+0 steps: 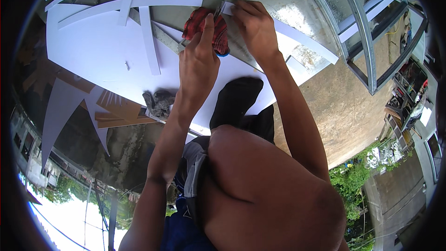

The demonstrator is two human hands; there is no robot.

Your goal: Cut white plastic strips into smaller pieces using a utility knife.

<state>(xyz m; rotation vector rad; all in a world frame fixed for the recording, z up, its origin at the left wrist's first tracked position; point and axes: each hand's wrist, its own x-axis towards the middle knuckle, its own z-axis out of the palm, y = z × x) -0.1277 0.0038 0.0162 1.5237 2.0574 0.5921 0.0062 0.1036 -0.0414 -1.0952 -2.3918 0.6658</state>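
Note:
My left hand (pixel 200 58) is closed, its index finger stretched along a slim grey metal tool (pixel 218 11) whose kind I cannot make out. The tool's tip meets the end of a narrow white strip (pixel 228 8). That end is pinched between the thumb and fingers of my right hand (pixel 253 25). Behind the left fingers lies a red and black checked cloth (pixel 222 37) with a bit of blue at its lower edge. Whether the left hand also grips the cloth is hidden. Beneath my hands spreads a large white sheet (pixel 97 51).
Several white strips (pixel 149 42) cross over the sheet, with a flat metal bar (pixel 167 37) under them. A grey crumpled cloth (pixel 159 102) lies by my left forearm. Metal frames (pixel 360 23) stand at the far right. Brown boards (pixel 116 111) lie at the left.

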